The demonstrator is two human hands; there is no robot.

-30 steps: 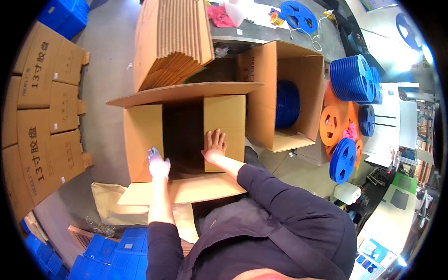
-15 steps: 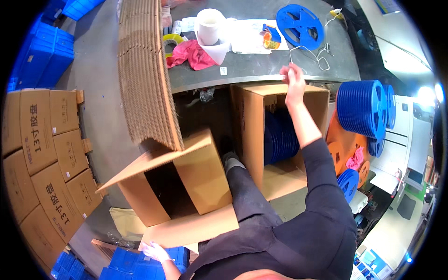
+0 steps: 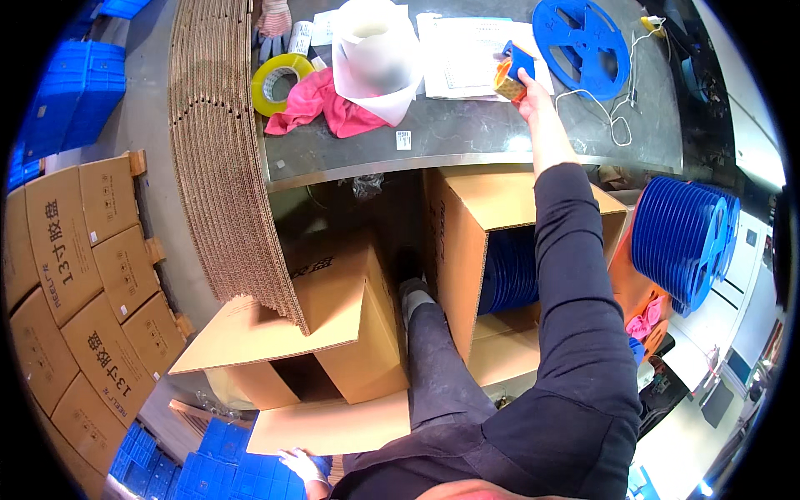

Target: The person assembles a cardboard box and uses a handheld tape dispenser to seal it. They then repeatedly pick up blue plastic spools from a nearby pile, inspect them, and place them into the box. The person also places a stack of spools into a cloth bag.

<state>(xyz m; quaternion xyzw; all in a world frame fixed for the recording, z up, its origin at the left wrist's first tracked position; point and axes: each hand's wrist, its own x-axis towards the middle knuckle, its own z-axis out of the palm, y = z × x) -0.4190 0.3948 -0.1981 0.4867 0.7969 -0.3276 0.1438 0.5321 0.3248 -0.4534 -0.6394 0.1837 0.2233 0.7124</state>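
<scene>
While the right hand (image 3: pixel 527 83) reaches far out over the grey worktop (image 3: pixel 467 137), its fingers are curled around a tape dispenser (image 3: pixel 510 73), a blue-handled one carrying a brownish roll, which sits at the back of the worktop on the edge of a sheet of white paper (image 3: pixel 467 54). Just to the right of the dispenser lies a flat blue reel (image 3: pixel 583 37), with a thin white cord (image 3: pixel 612 108) looping off it toward the table's front edge. Left of the paper stands a white roll (image 3: pixel 375 50), then a crumpled pink cloth (image 3: pixel 321 108) and a roll of yellow tape (image 3: pixel 279 79) touching the cloth. Under the worktop's front edge stands an open cardboard box (image 3: pixel 454 250) on its side with blue reels stacked inside; beside it, to the left, a second open cardboard box (image 3: pixel 350 325) lies with its flaps spread. A tall stack of flat corrugated cardboard (image 3: pixel 225 158) leans over this second box. The left hand (image 3: pixel 298 462) is low at the bottom edge, near a flap of the second box and blue crates (image 3: pixel 200 471); whether its fingers are spread or closed cannot be told. More blue reels (image 3: pixel 683 237) stand on edge at the right, and folded printed cartons (image 3: pixel 75 275) lie at the left.
</scene>
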